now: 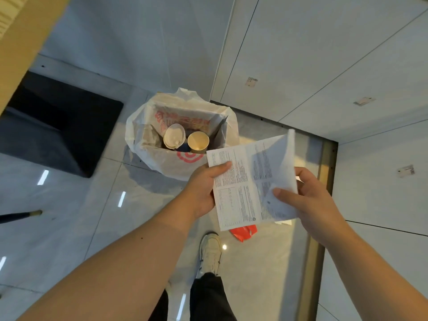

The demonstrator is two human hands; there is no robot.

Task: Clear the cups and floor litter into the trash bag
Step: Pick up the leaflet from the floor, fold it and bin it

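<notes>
Pinching printed sheet (245,181) edges: left hand (203,188), right hand (310,200).

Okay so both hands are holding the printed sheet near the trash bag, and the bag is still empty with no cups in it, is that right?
Not quite. The head view shows the trash bag is not empty: a lidded cup and an open paper cup already stand inside it. The rest holds: the left hand and the right hand both have a grip on the printed sheet near the bag.
</notes>
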